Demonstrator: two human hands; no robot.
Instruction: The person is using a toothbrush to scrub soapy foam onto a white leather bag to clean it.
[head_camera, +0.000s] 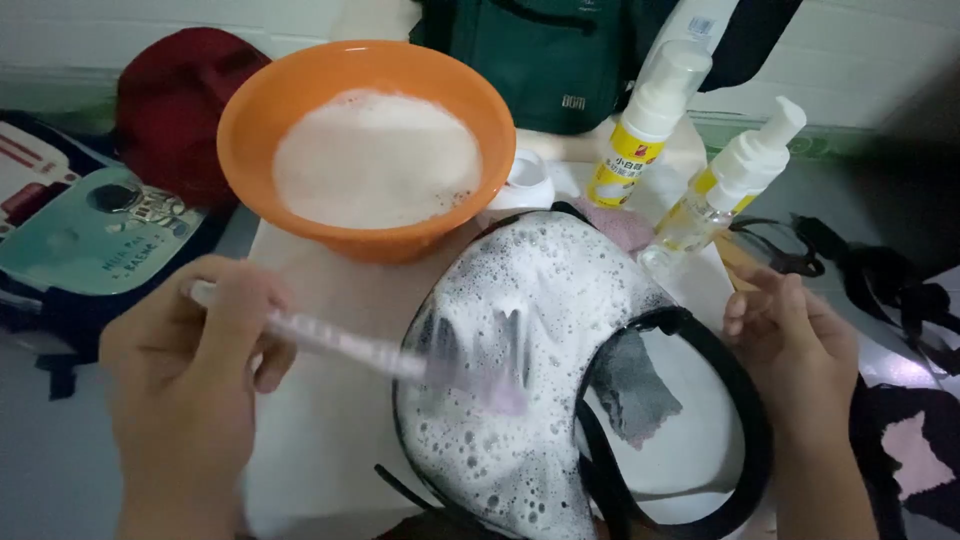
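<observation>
Nearest, at the lower left, the left hand (190, 370) is curled into a fist-like grip, fingers wrapped together around the clear handle of a translucent plastic brush with a pale purple head (370, 352). The brush slants to the right, and its bristle end lies on the foam-covered black bag (520, 370) in the middle of the view. White bubbly lather hides most of the bag's upper face, and only its dark edges and a curving black strap (735, 400) show through. Inside the loop of that strap a small grey patch of cloth (630, 385) lies on the pale surface.

At the lower right, the right hand (795, 335) rests at the strap's outer side, its fingers bent and held close together, their tips touching or just beside the strap; whether they pinch it cannot be told.

All of this lies on a white table top (330, 420). Farther back stands a round orange plastic basin (365, 145) filled with white suds, touching the bag's upper edge. To its right stand two clear pump bottles with yellow labels, a taller one (645, 120) and a shorter one (725, 185) leaning beside it. Behind the basin hangs a dark green fabric bag (550, 60), and at the far left sit a red cap-like thing (175, 110) and a teal patterned backpack (95, 240).
</observation>
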